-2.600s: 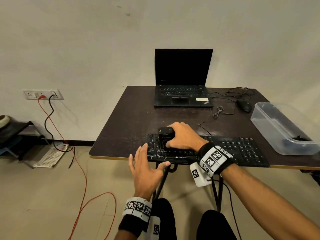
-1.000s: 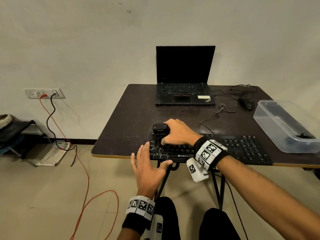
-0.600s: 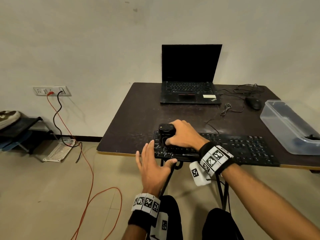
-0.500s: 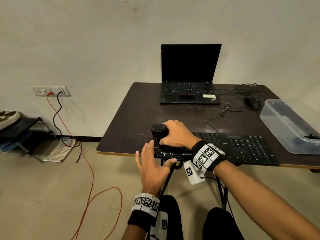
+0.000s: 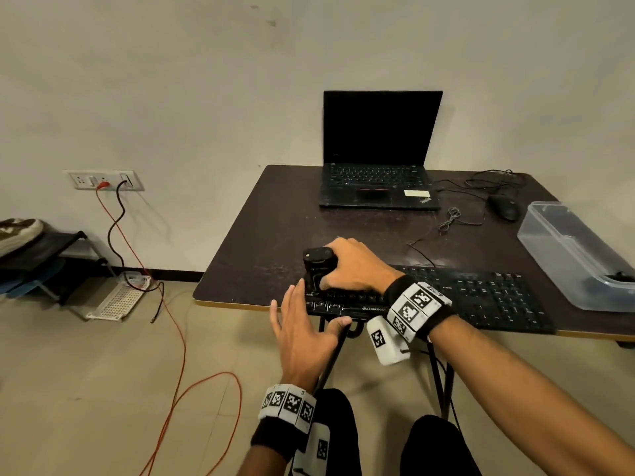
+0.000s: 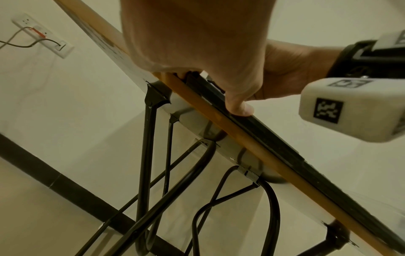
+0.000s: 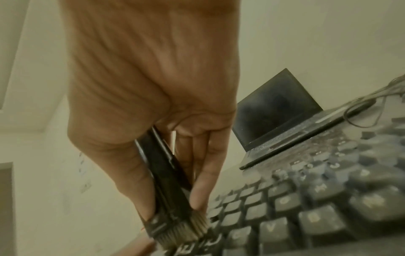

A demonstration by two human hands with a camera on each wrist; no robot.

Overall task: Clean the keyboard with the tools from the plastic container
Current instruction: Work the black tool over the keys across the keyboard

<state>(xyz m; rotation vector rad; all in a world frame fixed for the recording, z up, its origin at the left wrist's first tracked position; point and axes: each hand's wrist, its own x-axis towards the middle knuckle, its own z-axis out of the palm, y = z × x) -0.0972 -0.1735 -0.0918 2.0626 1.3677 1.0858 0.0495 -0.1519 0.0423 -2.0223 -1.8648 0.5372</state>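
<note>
Head view: keyboard (image 5: 457, 297) brushing
Right hand (image 5: 354, 266) grasping brush (image 7: 168, 195) (bristles on keys); left hand (image 5: 302, 334) flat, steadying keyboard's edge.

Bare table (image 5: 275, 235) lies open left of and behind the keyboard (image 5: 481, 300). Farther back the laptop (image 5: 378, 187), loose cables (image 5: 457, 214) and mouse (image 5: 503, 207) crowd the way. The plastic container (image 5: 563, 249) blocks the right edge, just beside the keyboard's end.

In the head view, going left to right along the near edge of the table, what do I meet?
left hand → brush → right hand → keyboard → plastic container.
</note>
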